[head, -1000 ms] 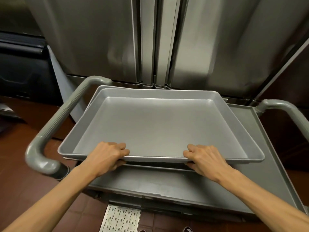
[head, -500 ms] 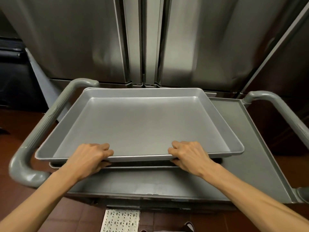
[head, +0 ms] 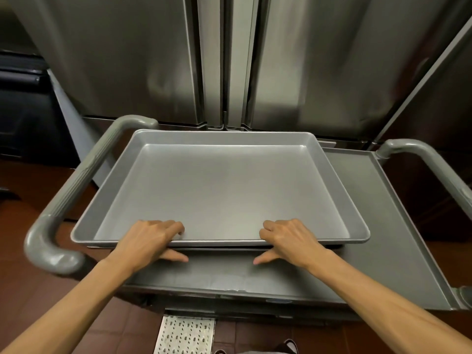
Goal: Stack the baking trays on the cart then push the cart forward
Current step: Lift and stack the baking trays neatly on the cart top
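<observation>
A shallow rectangular grey metal baking tray point(head: 222, 190) is seen resting on a second tray of the same kind, of which only the near rim point(head: 219, 249) shows at 6 o'clock beneath it; the pair lies on the left part of the grey plastic cart's top shelf point(head: 378, 226). The left hand point(head: 150, 241) and the right hand point(head: 288, 240) are laid over the near rim of the upper tray, fingers curled inside it and thumbs spread flat below, so the rim is pinched only loosely. The step is judged to be the squaring of the stack: the upper tray should be nudged until its edges are aligned all round, then released before the curved grey handle point(head: 76, 190) at 9 o'clock is taken. A small blue label point(head: 278, 300) is visible on the cart's front edge, but nothing on it can be read.
</observation>
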{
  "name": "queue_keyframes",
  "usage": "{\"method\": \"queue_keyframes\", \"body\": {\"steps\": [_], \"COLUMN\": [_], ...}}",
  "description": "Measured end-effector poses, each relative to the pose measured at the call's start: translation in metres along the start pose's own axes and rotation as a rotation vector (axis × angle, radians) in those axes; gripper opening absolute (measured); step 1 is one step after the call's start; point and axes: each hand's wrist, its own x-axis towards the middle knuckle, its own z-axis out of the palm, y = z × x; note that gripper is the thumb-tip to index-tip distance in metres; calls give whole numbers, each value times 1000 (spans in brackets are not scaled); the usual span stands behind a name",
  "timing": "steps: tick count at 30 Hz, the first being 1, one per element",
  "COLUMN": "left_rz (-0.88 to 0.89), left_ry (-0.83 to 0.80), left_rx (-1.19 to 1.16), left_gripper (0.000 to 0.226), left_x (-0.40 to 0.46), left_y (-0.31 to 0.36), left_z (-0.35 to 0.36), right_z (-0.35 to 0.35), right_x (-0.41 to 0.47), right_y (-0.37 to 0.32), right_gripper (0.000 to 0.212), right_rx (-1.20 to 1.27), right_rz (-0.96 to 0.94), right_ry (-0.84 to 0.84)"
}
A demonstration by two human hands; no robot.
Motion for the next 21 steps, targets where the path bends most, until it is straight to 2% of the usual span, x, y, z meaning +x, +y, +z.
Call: {"method": "queue_keyframes", "body": {"steps": [3, 8, 14, 21], "left_rz": [-12, 18, -1, 44], "left_ry": [30, 2, 19, 63], "left_rx": [-16, -6, 25, 28], "left_gripper": [69, 61, 59, 69], "left_x": [0, 3, 4, 12], "left_y": [-1, -4, -5, -7], "left_z": [3, 2, 5, -3], "right_z": [2, 6, 12, 12], "right_x": [0, 3, 2, 4], "right_y": [0, -2, -6, -3], "right_gripper": [59, 44, 40, 40], "right_rx": [-18, -61, -52, -75], "right_rz": [22, 73, 104, 102], "right_ry": [31, 89, 127, 192]}}
